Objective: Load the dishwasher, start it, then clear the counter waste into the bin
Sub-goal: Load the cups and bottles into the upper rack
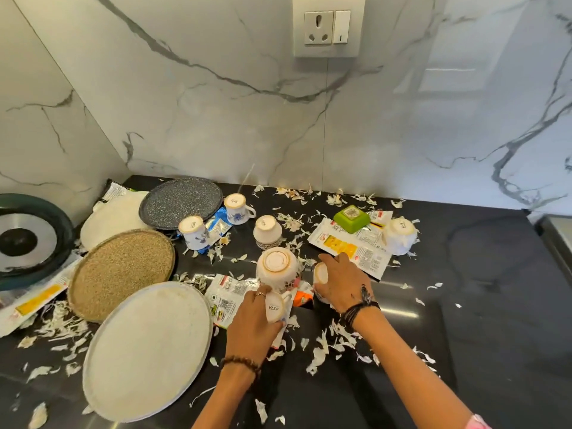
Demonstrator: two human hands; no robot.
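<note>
Gathering for the dishwasher: left hand [252, 317] grips 1 cup [275, 307], right hand [340, 284] clamps another cup [321, 273]; next, lift both off the table [464, 305].

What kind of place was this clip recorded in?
Most likely a home kitchen: a dark polished stone counter under a white marble-look wall with a socket plate, strewn with upturned white teacups and round plates.
</note>
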